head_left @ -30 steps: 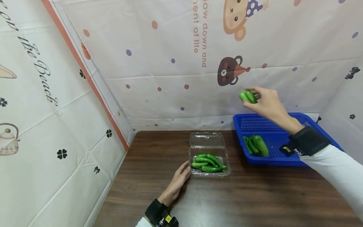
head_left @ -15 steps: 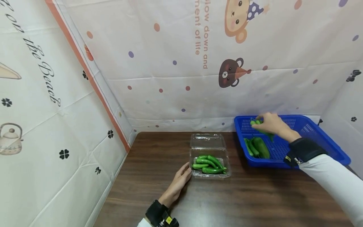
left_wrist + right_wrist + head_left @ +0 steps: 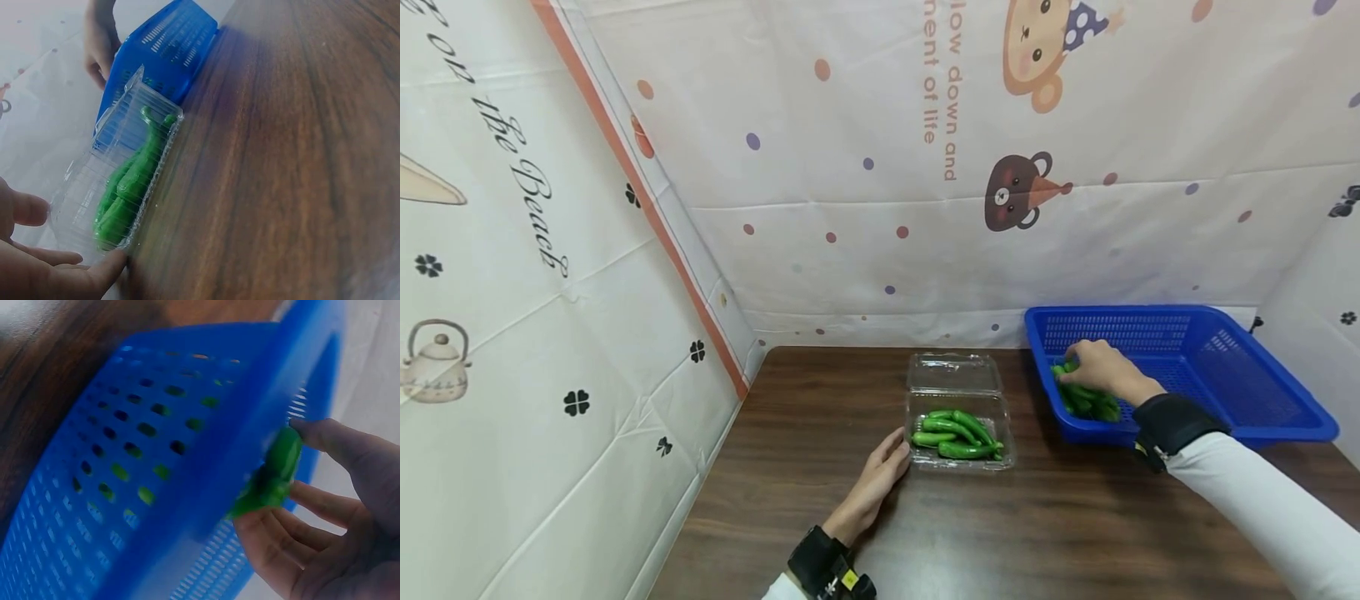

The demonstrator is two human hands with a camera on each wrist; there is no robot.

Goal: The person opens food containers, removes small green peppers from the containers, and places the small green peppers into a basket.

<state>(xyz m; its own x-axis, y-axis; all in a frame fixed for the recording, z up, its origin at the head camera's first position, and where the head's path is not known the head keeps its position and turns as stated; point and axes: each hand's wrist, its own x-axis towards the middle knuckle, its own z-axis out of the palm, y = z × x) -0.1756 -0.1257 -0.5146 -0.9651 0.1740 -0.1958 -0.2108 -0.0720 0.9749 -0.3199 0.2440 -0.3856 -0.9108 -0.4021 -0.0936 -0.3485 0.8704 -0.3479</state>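
Note:
A clear plastic clamshell box (image 3: pixel 959 392) lies open on the brown table and holds several green peppers (image 3: pixel 957 432). My left hand (image 3: pixel 891 454) rests flat on the table with straight fingers touching the box's left side, as the left wrist view shows it (image 3: pixel 72 244) beside the box (image 3: pixel 106 156). My right hand (image 3: pixel 1075 367) is down inside the blue basket (image 3: pixel 1180 313), on a pile of green peppers (image 3: pixel 1093 404). In the right wrist view its thumb and fingers (image 3: pixel 278 484) pinch a green pepper (image 3: pixel 284 453) by the basket wall (image 3: pixel 156 456).
The dark wooden table (image 3: pixel 1015 533) sits in a corner of patterned white sheets, with the walls close at the left and back. The basket stands at the table's back right, against the wall. Both sleeves are white, with black wrist straps.
My right hand came down from the air in front of the back wall, with green peppers in it, into the blue basket. The left hand stayed at the box.

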